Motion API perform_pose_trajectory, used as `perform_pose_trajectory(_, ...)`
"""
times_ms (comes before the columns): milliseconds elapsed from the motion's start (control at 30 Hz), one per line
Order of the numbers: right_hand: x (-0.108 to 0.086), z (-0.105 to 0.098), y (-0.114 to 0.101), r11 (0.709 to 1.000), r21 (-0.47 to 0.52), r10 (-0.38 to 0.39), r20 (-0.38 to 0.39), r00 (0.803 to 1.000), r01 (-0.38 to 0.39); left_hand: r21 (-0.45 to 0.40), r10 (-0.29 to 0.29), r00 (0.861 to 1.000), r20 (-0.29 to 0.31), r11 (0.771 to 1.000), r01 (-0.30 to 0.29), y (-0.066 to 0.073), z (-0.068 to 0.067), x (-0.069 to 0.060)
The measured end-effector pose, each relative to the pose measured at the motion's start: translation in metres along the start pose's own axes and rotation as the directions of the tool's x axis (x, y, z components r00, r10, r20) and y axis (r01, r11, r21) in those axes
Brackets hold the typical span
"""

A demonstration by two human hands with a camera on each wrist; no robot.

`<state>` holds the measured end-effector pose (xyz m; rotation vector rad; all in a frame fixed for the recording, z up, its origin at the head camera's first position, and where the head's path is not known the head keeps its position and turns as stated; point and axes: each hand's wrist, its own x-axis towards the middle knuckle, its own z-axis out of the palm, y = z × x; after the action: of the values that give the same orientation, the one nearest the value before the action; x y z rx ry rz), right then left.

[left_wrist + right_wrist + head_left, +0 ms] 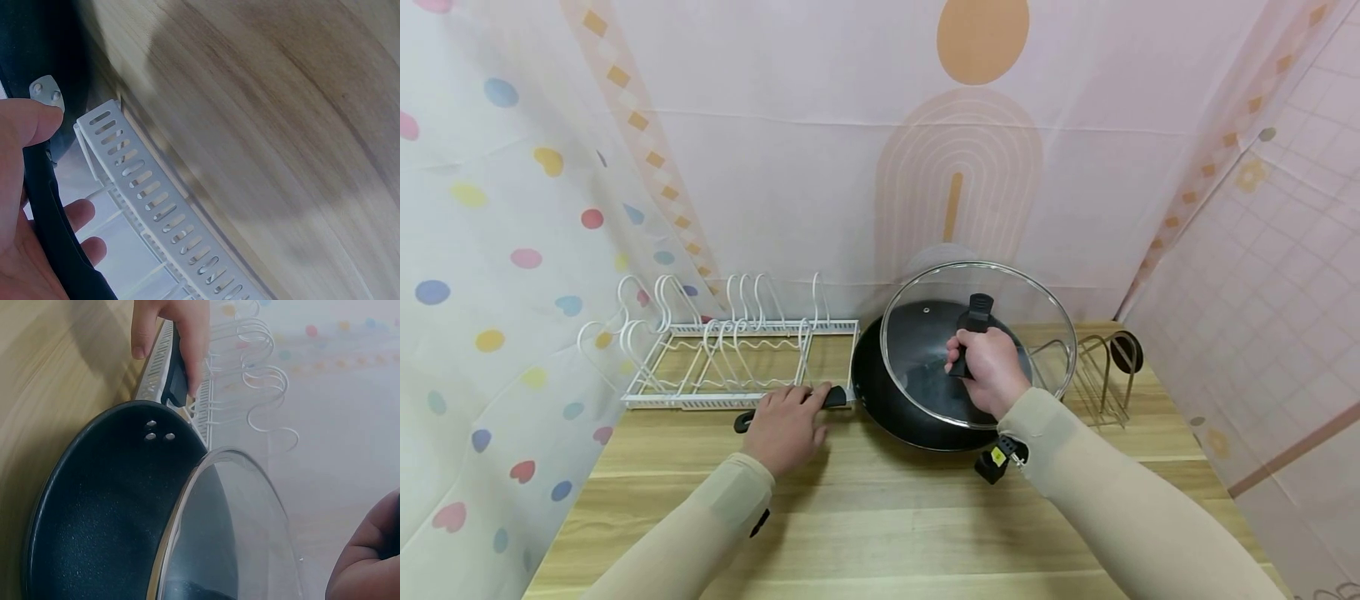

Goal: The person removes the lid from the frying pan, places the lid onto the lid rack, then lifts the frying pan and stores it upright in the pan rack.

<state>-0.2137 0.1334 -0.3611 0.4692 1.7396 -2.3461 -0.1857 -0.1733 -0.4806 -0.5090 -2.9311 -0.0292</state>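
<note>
A black wok-like pan (pixel 871 387) stands on the wooden table, its handle pointing left. My left hand (pixel 785 429) grips that black handle (pixel 835 397); in the left wrist view, thumb (pixel 40 119) and fingers lie on opposite sides of it. Over the pan's right part, my right hand (pixel 992 367) holds a clear glass lid (pixel 917 333) with a metal rim by its upright black knob (pixel 980 310). The right wrist view shows the lid (pixel 262 512) tilted relative to the pan (pixel 106 506), whose inside is partly visible. Whether the rim touches the pan, I cannot tell.
On the left, a white wire rack (pixel 692 406) with several curved dividers sits behind my left hand. A metal wire rack (pixel 1105 392) with a round black part (pixel 1126 352) stands on the right. Patterned curtains (pixel 790 167) hang behind the wooden table (pixel 880 525).
</note>
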Motion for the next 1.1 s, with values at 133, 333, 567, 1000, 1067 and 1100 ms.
perform_pose_trajectory(133,0.000,-0.004,-0.003,1.000,-0.003,0.002,0.000,1.000,-0.002,-0.002,-0.001,1.000,0.003,1.000,0.001,0.000,-0.001,-0.001)
perform_pose_trajectory(333,0.000,-0.009,-0.007,1.000,-0.005,-0.008,0.004,1.000,0.008,-0.002,0.000,1.000,-0.006,1.000,0.000,0.000,-0.001,-0.001)
perform_pose_trajectory(567,0.002,-0.018,-0.012,0.999,-0.011,-0.030,-0.002,1.000,0.030,0.002,-0.002,1.000,-0.004,1.000,0.002,0.000,0.000,0.000)
perform_pose_trajectory(1000,0.000,-0.033,-0.021,1.000,-0.003,-0.020,-0.028,0.999,0.020,0.013,-0.006,1.000,0.003,1.000,0.005,0.002,-0.002,0.001)
perform_pose_trajectory(1067,0.000,-0.035,-0.021,1.000,-0.004,-0.020,-0.030,0.999,0.020,0.017,-0.005,1.000,0.005,1.000,0.004,0.002,-0.002,0.001)
perform_pose_trajectory(1100,0.000,-0.035,-0.021,1.000,-0.003,-0.022,-0.030,0.999,0.022,0.018,-0.004,1.000,0.005,1.000,0.004,0.002,-0.002,0.001)
